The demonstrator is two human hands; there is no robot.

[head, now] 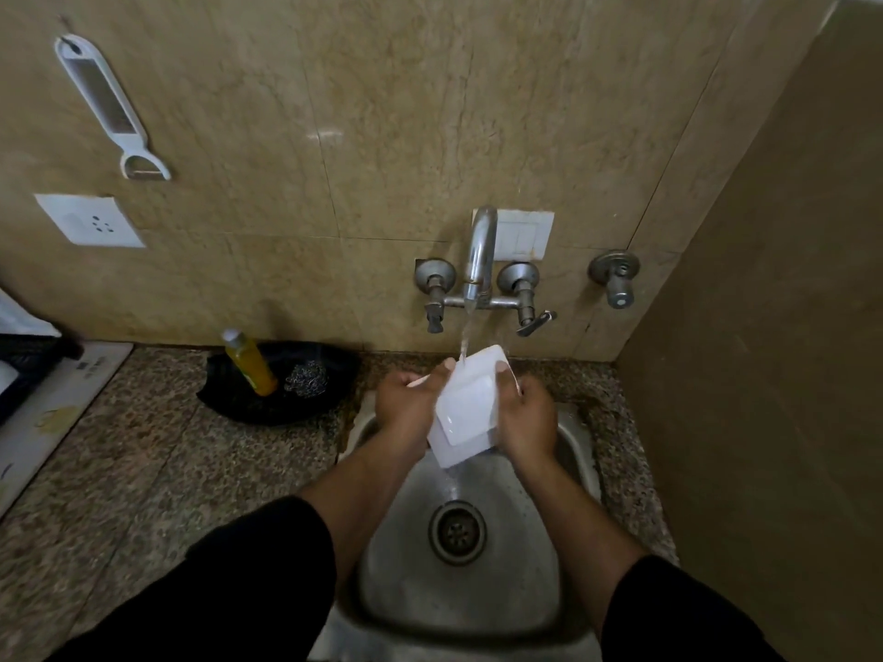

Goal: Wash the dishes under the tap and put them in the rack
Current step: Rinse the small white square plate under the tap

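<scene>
White square dish, empty, in both hands' grip under tap water.

The fingers of both hands are hidden behind the white square plate, so only the thumbs show on its near face. The sink is cut off by the near edge of the picture. At far left, dark objects on the tabletop run out of frame and cannot be identified. The bottle's base is hidden inside the black bowl.
</scene>
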